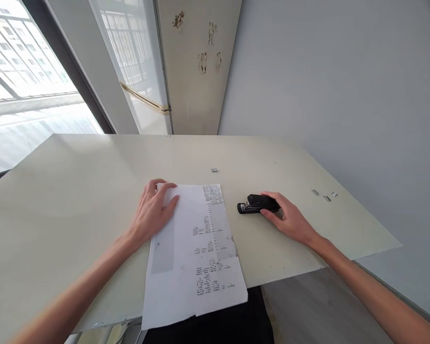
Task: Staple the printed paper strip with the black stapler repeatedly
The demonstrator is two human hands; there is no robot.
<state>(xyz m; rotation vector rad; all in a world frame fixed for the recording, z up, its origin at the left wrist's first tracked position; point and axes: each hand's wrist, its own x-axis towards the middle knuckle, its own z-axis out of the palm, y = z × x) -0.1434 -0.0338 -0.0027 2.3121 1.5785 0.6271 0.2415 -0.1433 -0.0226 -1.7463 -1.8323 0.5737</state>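
Note:
My left hand (153, 211) lies flat with fingers stretched out on the top left corner of a stack of printed white paper sheets (197, 253). The sheets reach over the table's near edge. My right hand (289, 219) rests on the table with its fingers curled round the back end of a black stapler (257, 204), which lies on its base just right of the paper, nose pointing left.
The cream table (75, 200) carries a small staple strip (214, 170) beyond the paper and three staple bits (324, 195) at the right. A grey wall stands at the right, a cabinet (197, 67) behind, a window (21, 71) at the left.

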